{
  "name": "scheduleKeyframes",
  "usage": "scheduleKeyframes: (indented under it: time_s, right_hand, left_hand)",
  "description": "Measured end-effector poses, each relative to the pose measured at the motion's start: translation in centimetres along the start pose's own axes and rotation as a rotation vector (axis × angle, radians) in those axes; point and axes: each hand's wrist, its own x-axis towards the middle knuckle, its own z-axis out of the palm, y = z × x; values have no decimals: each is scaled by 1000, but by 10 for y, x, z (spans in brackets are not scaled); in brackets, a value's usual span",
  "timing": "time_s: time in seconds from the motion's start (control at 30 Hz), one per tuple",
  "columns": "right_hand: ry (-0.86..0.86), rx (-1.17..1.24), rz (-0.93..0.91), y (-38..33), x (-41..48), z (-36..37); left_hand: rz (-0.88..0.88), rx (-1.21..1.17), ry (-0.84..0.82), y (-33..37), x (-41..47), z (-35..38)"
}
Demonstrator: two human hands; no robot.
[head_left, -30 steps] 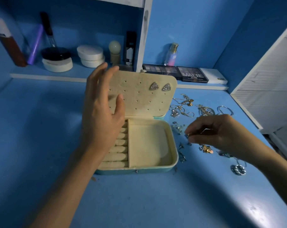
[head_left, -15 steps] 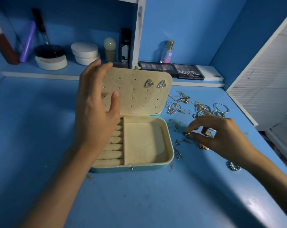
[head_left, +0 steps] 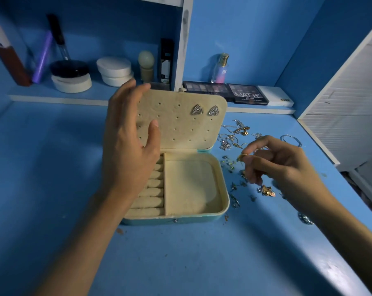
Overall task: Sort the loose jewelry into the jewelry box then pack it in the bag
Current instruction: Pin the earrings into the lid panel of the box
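An open teal jewelry box [head_left: 224, 201] with cream lining sits mid-table. Its upright lid [head_left: 180, 129] carries two triangular silver earrings [head_left: 205, 110]. My left hand [head_left: 129, 142] hovers over the ring rolls with fingers relaxed, its fingertips at the lid's left edge, holding nothing. My right hand [head_left: 281, 165] is lifted just right of the box and pinches a small gold piece [head_left: 241, 157] between thumb and forefinger. Loose jewelry [head_left: 234, 137] lies scattered on the blue table to the box's right, including a gold charm [head_left: 267, 190] and a silver ring [head_left: 305, 218].
A back shelf holds cosmetic jars [head_left: 114, 71], a brown bottle [head_left: 8, 58], a perfume bottle [head_left: 220, 68] and eyeshadow palettes [head_left: 225, 91]. A white louvred panel [head_left: 349, 116] bounds the table on the right. A thin bangle [head_left: 290, 139] lies near it.
My right hand has lifted off the table with a small gold piece pinched in its fingers. My left hand stays by the lid.
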Motion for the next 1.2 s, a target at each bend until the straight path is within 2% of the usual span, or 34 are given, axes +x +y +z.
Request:
scheduleKeyframes:
  time_s: [0.13, 0.27, 0.53, 0.63, 0.8, 1.2]
  right_hand:
    - [-22, 264, 62, -3, 8, 16]
    - [-99, 331, 5, -5, 11, 34]
    - [-42, 56, -71, -6, 19, 65]
    - [52, -65, -119, -8, 22, 74]
    - [213, -237, -340, -10, 30, 87]
    - [378, -215, -413, -18, 44, 109]
  left_hand:
    - [-1, -10, 5, -2, -1, 1]
    - [-28, -7, 6, -3, -2, 1]
    - [-46, -79, -17, -3, -5, 3]
    - [-48, -83, -12, -5, -4, 3]
    - [-58, -54, -2, -4, -4, 5]
    - [-45, -11, 4, -5, -4, 5]
